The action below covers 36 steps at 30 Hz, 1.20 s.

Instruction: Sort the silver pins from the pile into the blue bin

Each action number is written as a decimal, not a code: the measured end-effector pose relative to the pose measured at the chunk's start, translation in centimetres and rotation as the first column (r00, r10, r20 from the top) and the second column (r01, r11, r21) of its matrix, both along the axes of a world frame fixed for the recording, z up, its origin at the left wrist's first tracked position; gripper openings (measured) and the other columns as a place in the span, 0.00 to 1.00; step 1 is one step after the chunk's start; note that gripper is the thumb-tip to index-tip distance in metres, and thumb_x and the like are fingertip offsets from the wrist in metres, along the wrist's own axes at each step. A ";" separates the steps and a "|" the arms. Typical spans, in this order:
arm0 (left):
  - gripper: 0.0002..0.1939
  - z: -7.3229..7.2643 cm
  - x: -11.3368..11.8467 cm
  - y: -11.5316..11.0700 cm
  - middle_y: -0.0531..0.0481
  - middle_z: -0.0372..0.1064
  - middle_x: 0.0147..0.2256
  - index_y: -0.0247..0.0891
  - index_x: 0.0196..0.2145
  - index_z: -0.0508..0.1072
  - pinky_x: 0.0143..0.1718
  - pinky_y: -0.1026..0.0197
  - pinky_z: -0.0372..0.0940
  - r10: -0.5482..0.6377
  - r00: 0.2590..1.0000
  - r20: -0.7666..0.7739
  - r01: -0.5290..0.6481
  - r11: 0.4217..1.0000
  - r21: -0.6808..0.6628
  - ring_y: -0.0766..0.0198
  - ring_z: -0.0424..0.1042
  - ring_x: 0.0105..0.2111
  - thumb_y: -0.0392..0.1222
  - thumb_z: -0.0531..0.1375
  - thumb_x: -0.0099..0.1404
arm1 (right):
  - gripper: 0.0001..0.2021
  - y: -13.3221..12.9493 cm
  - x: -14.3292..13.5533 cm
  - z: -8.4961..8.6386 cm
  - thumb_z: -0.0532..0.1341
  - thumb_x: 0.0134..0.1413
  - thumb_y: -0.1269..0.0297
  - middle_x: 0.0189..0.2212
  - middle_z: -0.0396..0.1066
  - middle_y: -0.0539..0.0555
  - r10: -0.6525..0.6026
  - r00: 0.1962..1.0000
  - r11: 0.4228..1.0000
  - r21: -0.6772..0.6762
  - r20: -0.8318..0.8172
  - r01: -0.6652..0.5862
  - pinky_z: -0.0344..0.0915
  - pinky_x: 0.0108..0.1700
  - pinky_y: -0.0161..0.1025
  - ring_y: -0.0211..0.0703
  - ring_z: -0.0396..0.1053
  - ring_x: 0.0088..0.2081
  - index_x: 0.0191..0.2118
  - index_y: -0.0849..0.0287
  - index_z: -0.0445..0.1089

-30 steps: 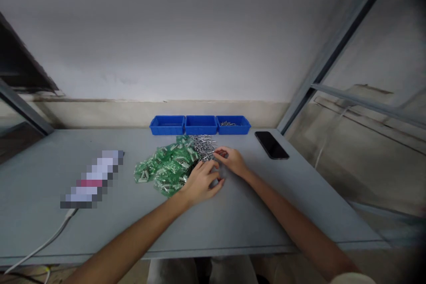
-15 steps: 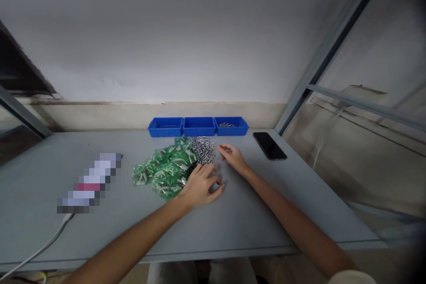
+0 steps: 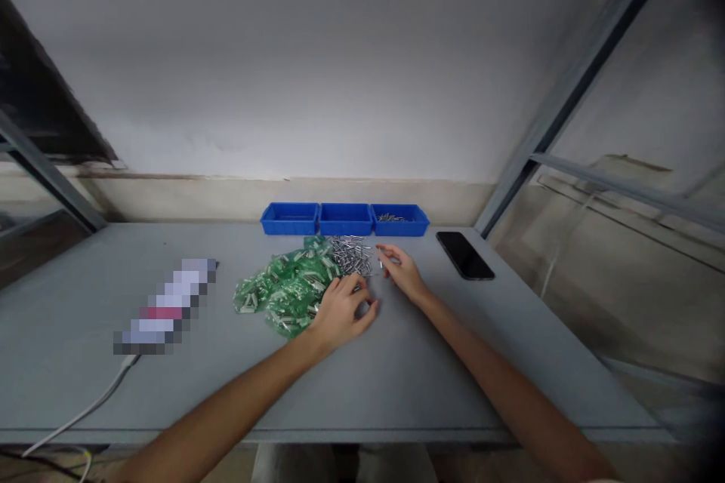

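A heap of small silver metal pins [image 3: 352, 253] lies loose on the table, in front of the blue bins. Green plastic bags [image 3: 291, 290] with silver pieces showing through them lie left of the heap. My left hand [image 3: 344, 307] rests at the near edge of the heap, beside the bags, its fingers bent and thumb held apart. To the right of the heap, my right hand [image 3: 401, 270] has thumb and fingers drawn together. A thin bright metal pin [image 3: 381, 263] shows at its fingertips.
Three blue bins [image 3: 345, 229] stand in a row by the wall; the right one holds some metal pieces. A black phone [image 3: 465, 256] lies at the right. On the left is a blurred-out device [image 3: 167, 306] with a white cable [image 3: 105, 396]. Metal frame posts flank the table [image 3: 396, 392].
The view has shifted slightly. My right hand has turned a little, and a bright pin now shows at its fingertips. My left hand stays by the heap, with its fingers slightly more curled.
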<state>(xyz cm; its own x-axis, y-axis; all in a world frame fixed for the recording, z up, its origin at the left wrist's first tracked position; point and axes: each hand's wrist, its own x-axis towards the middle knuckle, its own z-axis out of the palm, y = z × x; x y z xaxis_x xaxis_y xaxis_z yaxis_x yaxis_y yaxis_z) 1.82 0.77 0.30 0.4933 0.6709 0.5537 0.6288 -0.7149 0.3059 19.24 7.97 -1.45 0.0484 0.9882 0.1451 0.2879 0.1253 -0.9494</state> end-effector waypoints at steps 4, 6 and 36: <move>0.07 0.1 0.0 0.0 0.47 0.64 0.35 0.37 0.31 0.69 0.37 0.57 0.59 0.018 0.999 0.034 -0.018 1.000 -0.015 0.61 0.66 0.36 0.42 0.53 0.62 | 0.18 -0.9 -0.6 1.5 0.57 0.47 0.55 0.30 0.68 0.50 0.015 0.997 0.999 -0.028 -0.074 -0.018 0.51 0.13 0.26 0.31 0.61 0.19 0.43 0.58 0.66; 0.07 0.2 0.0 0.0 0.49 0.63 0.32 0.37 0.30 0.66 0.34 0.59 0.59 0.042 0.995 0.086 -0.039 0.998 -0.038 0.63 0.65 0.32 0.42 0.53 0.62 | 0.17 -1.6 -1.1 2.4 0.58 0.46 0.54 0.29 0.68 0.50 0.049 0.990 0.998 -0.029 -0.131 -0.053 0.51 0.13 0.26 0.30 0.60 0.19 0.41 0.58 0.66; 0.09 0.2 -0.5 0.3 0.50 0.59 0.31 0.38 0.32 0.62 0.35 0.62 0.59 0.113 0.786 0.608 -0.025 0.988 -0.151 0.65 0.61 0.32 0.42 0.47 0.68 | 0.10 -5.0 -2.7 4.6 0.63 0.45 0.56 0.26 0.70 0.50 0.347 0.936 0.936 0.033 0.064 -0.350 0.60 0.24 0.31 0.35 0.65 0.24 0.30 0.58 0.73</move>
